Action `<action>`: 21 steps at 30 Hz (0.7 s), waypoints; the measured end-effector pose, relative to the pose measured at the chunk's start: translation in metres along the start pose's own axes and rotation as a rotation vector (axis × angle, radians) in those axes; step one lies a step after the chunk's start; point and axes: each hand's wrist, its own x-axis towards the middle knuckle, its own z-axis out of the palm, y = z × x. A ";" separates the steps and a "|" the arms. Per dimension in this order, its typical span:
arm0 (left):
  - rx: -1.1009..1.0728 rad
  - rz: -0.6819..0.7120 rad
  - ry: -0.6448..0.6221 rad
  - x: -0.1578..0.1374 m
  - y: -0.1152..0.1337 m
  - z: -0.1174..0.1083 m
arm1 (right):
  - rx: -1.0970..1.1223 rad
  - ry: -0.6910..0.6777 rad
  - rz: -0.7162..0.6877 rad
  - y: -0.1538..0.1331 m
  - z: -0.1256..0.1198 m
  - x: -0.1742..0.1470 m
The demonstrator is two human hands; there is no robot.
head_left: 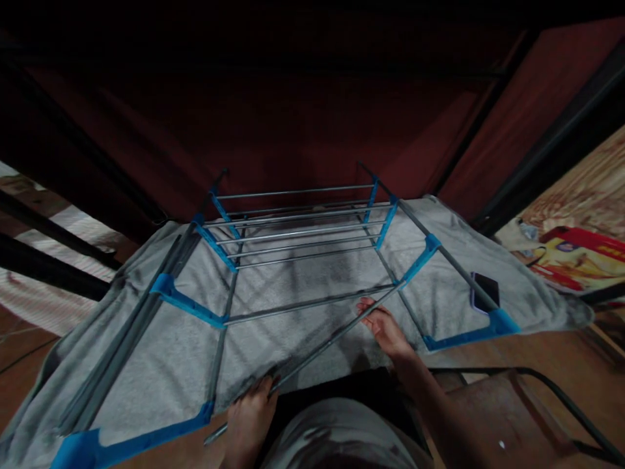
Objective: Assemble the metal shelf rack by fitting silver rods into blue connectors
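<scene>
A partly assembled drying rack of grey tubes and blue plastic brackets (188,306) lies on a grey cloth. My left hand (252,412) is closed around the near end of a loose-ended grey rod (317,355), whose tip sticks out past the hand. That rod runs slantwise up to the right-hand blue bracket (420,260); whether it is seated there I cannot tell. Palm up, my right hand (385,329) has its fingers stretched behind the rod, near its far end, without wrapping it. Several crossbars (303,233) span the far brackets, and a single crossbar (307,305) lies nearer.
A bundle of loose grey rods (117,352) rests along the left side of the cloth (288,283). A phone (485,291) lies by the right side tube. Beyond are a red and yellow box (581,257), a chair (508,417) and a dark red panel (293,130).
</scene>
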 end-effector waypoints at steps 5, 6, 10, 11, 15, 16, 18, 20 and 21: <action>0.096 -0.022 -0.004 0.015 0.002 -0.008 | 0.050 0.021 0.017 -0.010 -0.001 0.004; 0.101 -0.015 0.004 0.018 0.003 -0.011 | 0.034 0.008 0.012 -0.011 -0.001 0.005; 0.130 0.049 0.063 0.027 0.001 -0.022 | 0.029 0.000 0.038 -0.014 0.003 0.008; 0.142 0.072 0.091 0.029 0.000 -0.024 | 0.047 0.017 0.052 -0.015 0.004 0.009; 0.181 0.162 0.258 0.041 -0.010 -0.027 | 0.133 0.086 0.099 -0.017 0.006 0.014; 0.187 0.180 0.294 0.044 -0.014 -0.027 | 0.147 0.102 0.106 -0.017 0.005 0.015; 0.194 0.208 0.342 0.051 -0.021 -0.026 | 0.156 0.130 0.116 -0.017 0.003 0.017; 0.193 0.228 0.363 0.057 -0.028 -0.023 | 0.149 0.153 0.118 -0.016 0.000 0.018; 0.189 0.238 0.369 0.060 -0.031 -0.022 | 0.143 0.164 0.120 -0.016 -0.001 0.019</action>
